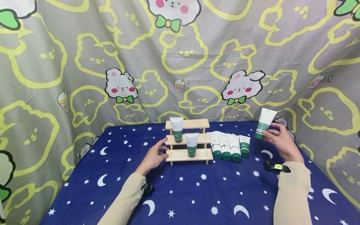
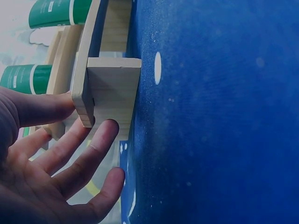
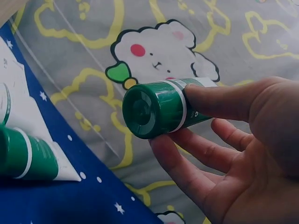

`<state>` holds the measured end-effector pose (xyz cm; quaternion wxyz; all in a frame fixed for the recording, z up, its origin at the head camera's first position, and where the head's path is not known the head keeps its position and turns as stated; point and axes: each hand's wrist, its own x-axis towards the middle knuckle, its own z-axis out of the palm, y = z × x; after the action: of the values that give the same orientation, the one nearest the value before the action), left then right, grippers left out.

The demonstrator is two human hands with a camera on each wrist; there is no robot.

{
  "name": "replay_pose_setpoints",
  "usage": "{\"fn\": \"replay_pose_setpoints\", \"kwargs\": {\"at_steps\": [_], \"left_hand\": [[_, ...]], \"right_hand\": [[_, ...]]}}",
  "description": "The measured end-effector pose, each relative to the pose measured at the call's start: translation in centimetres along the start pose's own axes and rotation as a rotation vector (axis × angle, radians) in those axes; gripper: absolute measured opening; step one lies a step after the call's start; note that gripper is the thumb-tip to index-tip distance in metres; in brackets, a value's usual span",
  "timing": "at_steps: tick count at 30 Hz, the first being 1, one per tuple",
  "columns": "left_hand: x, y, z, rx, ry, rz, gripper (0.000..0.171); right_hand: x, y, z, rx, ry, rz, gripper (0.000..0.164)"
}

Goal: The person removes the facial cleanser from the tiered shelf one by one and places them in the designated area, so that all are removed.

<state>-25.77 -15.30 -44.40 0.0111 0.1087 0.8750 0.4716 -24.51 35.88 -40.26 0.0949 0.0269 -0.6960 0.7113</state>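
A white-and-green squeeze tube [image 1: 265, 123] is raised above the table's right side, cap end down. My right hand [image 1: 281, 142] pinches it between thumb and fingers near its green cap [image 3: 152, 109]. On the left, my left hand [image 1: 153, 157] holds the end of the lowest step of a three-step wooden stand [image 1: 180, 154], its thumb [image 2: 51, 108] on top and a fingertip against the underside. One tube [image 1: 177, 129] stands upright on the middle step, another tube [image 1: 192, 145] on the lowest step.
Several similar tubes [image 1: 234, 147] lie side by side just right of the stand, caps toward me. A dark blue cloth [image 1: 191, 190] with moons and stars covers the table. Behind it hangs a grey patterned curtain [image 1: 140, 56].
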Motion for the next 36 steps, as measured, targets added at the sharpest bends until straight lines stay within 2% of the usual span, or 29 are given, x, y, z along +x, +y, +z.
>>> {"fn": "replay_pose_setpoints", "kwargs": {"at_steps": [8, 15, 20, 24, 31, 36], "left_hand": [[0.0, -0.1, 0.0, -0.001, -0.001, -0.004, 0.075], [0.0, 0.0, 0.0, -0.002, -0.002, -0.012, 0.075], [0.0, 0.0, 0.0, 0.001, -0.004, -0.013, 0.075], [0.0, -0.1, 0.0, 0.001, -0.005, -0.012, 0.075], [0.1, -0.1, 0.1, -0.005, -0.004, -0.013, 0.075], [0.0, -0.2, 0.0, -0.012, -0.006, -0.006, 0.075]], "right_hand": [[0.2, 1.3, -0.8, -0.053, -0.031, 0.098, 0.047], [0.2, 2.4, -1.1, -0.294, -0.083, 0.183, 0.072], [0.2, 3.3, -1.3, -0.357, -0.114, 0.234, 0.079], [0.2, 4.0, -1.4, -0.371, -0.132, 0.280, 0.080], [0.2, 4.6, -1.4, -0.324, -0.166, 0.353, 0.080], [0.1, 4.6, -1.3, -0.358, -0.194, 0.383, 0.082]]}}
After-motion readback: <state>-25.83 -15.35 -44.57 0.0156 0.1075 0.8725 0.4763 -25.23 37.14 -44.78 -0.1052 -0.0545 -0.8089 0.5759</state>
